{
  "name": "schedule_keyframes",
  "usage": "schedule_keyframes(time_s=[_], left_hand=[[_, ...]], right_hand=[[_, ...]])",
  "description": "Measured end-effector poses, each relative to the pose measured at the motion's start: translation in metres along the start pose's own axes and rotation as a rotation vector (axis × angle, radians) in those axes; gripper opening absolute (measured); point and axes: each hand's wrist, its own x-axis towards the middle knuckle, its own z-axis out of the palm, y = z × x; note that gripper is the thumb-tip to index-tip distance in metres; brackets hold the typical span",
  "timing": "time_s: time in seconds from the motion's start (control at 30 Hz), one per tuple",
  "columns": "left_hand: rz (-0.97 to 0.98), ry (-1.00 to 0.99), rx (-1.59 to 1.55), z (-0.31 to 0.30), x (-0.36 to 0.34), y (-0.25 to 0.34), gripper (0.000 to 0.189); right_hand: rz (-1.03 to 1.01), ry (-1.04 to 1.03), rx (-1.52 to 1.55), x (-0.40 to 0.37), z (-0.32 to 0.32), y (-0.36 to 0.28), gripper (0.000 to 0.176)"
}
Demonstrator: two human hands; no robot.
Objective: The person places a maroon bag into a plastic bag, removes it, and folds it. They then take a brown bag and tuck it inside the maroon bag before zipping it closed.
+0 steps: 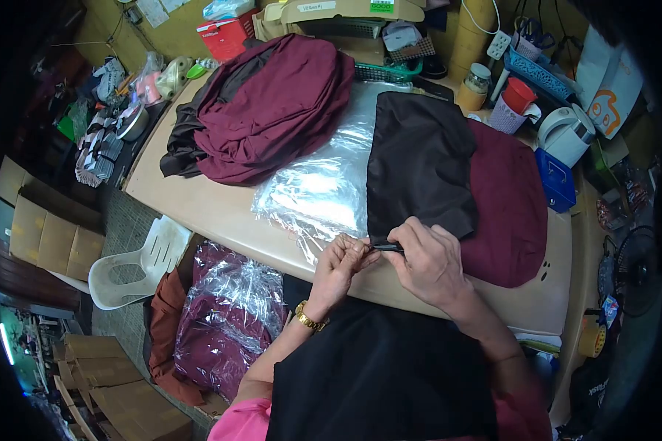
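My left hand (338, 268) and my right hand (428, 259) meet at the near edge of a dark brown folded garment (419, 162). Both pinch a small dark piece (387, 247) at that edge, possibly a zipper or tab. The brown garment lies on top of a maroon garment (511, 206) on the beige table (213, 209). A stack of clear plastic bags (324, 184) lies just left of the brown garment. A gold watch (307, 318) is on my left wrist. Black fabric (382, 375) covers my lap.
A heap of maroon and dark clothes (265, 110) sits at the table's far left. Bagged maroon garments (224, 316) and a white plastic chair (136, 264) are at the left below the table. Baskets, a red cup (518, 94), a kettle (566, 132) and a blue box (555, 180) crowd the far right.
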Motion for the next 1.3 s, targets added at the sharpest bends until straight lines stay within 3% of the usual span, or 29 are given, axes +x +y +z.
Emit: schedule_keyframes(time_s=[0.17,0.27,0.37,0.77,0.83,0.87,0.93,0.97,1.07,1.1,1.2,1.3], left_hand=[[0.017,0.011,0.059,0.004,0.0,0.003,0.021],[0.015,0.028,0.067,0.01,-0.003,0.007,0.02],[0.014,0.006,0.089,0.006,-0.002,0.004,0.02],[0.012,-0.008,0.059,0.015,-0.002,0.01,0.018],[-0.007,0.003,0.03,0.014,-0.003,0.012,0.019],[-0.024,0.014,-0.001,0.013,-0.003,0.014,0.02],[-0.032,-0.038,-0.018,0.01,-0.003,0.013,0.02],[-0.045,-0.093,-0.034,0.009,-0.004,0.013,0.02],[-0.133,-0.009,-0.201,0.009,-0.005,0.017,0.013],[-0.132,-0.007,-0.201,-0.003,-0.004,0.013,0.013],[-0.028,0.109,-0.17,-0.03,-0.003,-0.002,0.016],[0.106,0.107,0.411,-0.014,-0.004,-0.01,0.041]], right_hand=[[-0.064,-0.005,-0.046,0.004,0.007,-0.001,0.024],[-0.067,0.04,-0.046,0.003,0.01,-0.001,0.031],[-0.073,0.001,-0.034,0.001,0.009,-0.001,0.024],[-0.014,-0.024,-0.024,0.002,0.007,0.002,0.02],[0.18,0.028,0.332,0.007,0.007,0.009,0.021],[0.176,0.028,0.333,0.01,0.008,0.015,0.021],[0.277,-0.171,0.582,0.011,0.016,0.034,0.026],[0.266,-0.232,0.915,0.003,0.043,0.054,0.02],[0.352,-0.17,0.991,-0.002,0.053,0.059,0.015],[0.377,-0.119,0.829,0.0,0.051,0.057,0.016],[0.466,0.02,0.92,-0.004,0.06,0.058,0.021],[0.439,0.078,0.785,-0.005,0.059,0.049,0.022]])
